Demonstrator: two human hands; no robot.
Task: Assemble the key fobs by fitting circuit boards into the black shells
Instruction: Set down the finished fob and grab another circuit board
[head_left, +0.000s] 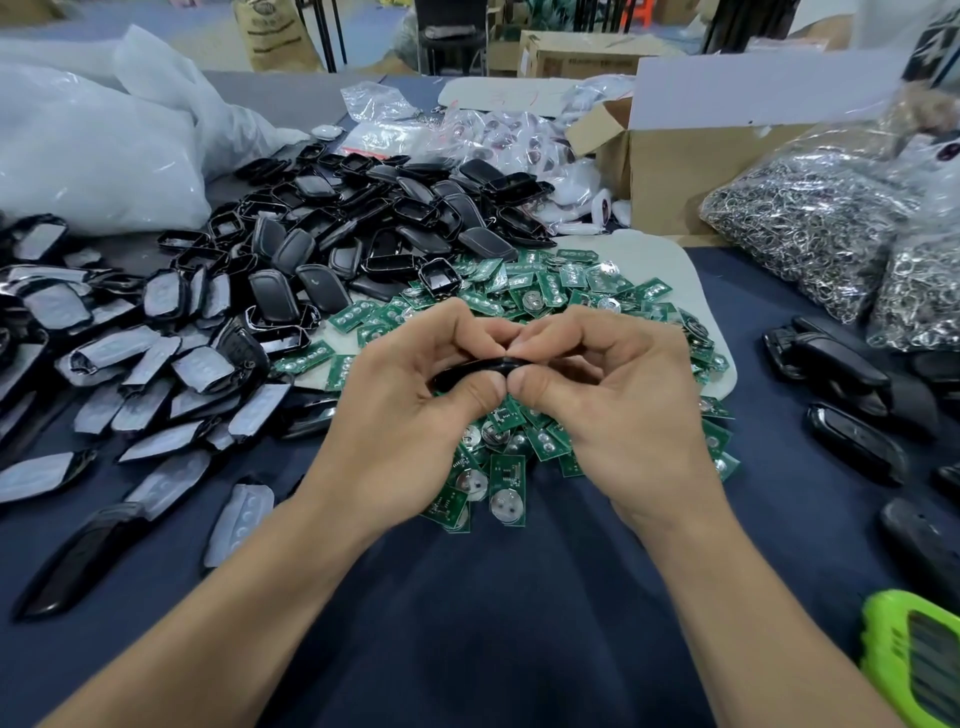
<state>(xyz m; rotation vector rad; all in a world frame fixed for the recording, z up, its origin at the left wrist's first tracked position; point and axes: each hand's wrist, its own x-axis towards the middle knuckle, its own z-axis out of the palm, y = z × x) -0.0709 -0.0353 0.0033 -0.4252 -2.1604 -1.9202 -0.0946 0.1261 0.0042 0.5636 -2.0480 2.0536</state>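
Both hands meet over the heap of green circuit boards (545, 291) on the table (519, 597). The left hand (405, 400) and right hand (618, 400) each pinch one black shell (470, 370) between thumb and curled fingers, thumbs side by side on its near edge. Whether a board already sits inside is hidden. The shell looks light, stiff and glossy, so probably slippery; holding it by the rim, as here, seems safest. The boards look thin and likely fragile, best taken by their edges. More empty shells (363, 208) lie piled behind.
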